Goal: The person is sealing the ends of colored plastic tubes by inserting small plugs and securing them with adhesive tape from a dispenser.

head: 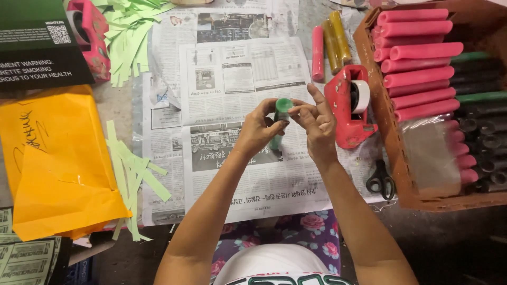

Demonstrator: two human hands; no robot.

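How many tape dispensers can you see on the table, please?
2. One red tape dispenser sits right of the hands, beside the brown crate. Another dispenser lies at the top left, by the green paper strips, partly cut off by the dark box.

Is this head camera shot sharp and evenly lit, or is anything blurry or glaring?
Head view: even, soft light, faint shadows; both hands, left and right, slightly soft around the green tube; mild glare on the clear plastic in the crate; edges bow slightly.
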